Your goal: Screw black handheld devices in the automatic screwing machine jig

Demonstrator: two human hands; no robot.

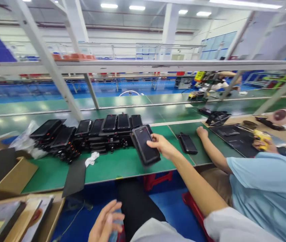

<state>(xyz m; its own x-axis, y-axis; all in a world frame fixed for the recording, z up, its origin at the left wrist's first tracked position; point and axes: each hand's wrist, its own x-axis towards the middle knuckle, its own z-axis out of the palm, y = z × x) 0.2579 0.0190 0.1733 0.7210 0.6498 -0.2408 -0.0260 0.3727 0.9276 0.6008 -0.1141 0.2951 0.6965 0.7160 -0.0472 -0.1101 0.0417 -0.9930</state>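
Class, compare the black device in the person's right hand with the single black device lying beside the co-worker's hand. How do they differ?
Support: the held device is gripped by the right hand, while the lone device rests on the green tabletop.
Apparent size: the held device looks larger in the picture than the lone device, probably because it is nearer the camera.
Shared: both are dark and roughly rectangular.
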